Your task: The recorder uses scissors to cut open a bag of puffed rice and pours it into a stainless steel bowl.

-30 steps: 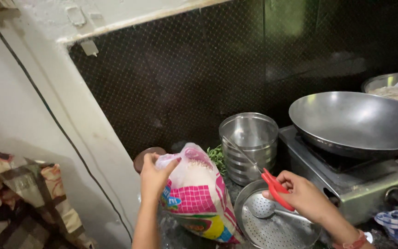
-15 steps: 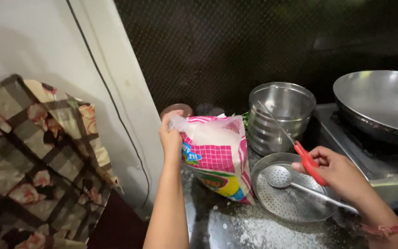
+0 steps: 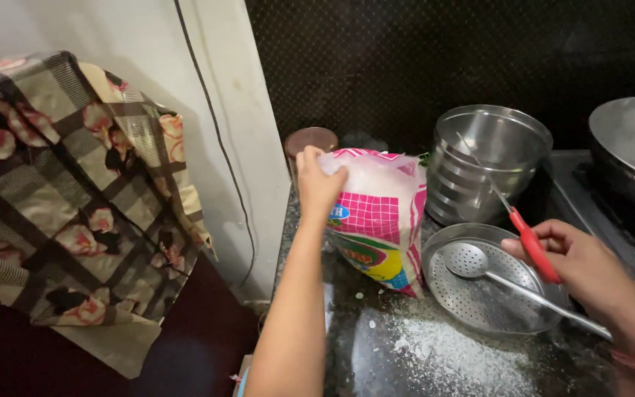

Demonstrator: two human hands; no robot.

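My left hand [image 3: 319, 184] grips the top corner of a pink, colourfully printed plastic bag [image 3: 381, 220] of white grains that stands upright on the dark stone counter [image 3: 376, 345]. My right hand [image 3: 578, 261] holds red-handled scissors [image 3: 531, 242], their blades pointing up towards the steel pot [image 3: 483, 165]. Below that hand lies a perforated steel plate [image 3: 479, 294] with a slotted steel ladle [image 3: 472, 261] resting on it. White grains [image 3: 450, 356] are spilled on the counter in front of the bag.
A large steel wok [image 3: 630, 158] sits on the stove at the right. A brown-lidded jar [image 3: 310, 141] stands behind the bag. A black cable [image 3: 218, 140] runs down the white wall. Floral checked cloth [image 3: 75, 191] hangs at the left.
The view has swung left and down, showing more of the cloth and wall. Both hands keep their grips; the bag stands a little more upright.
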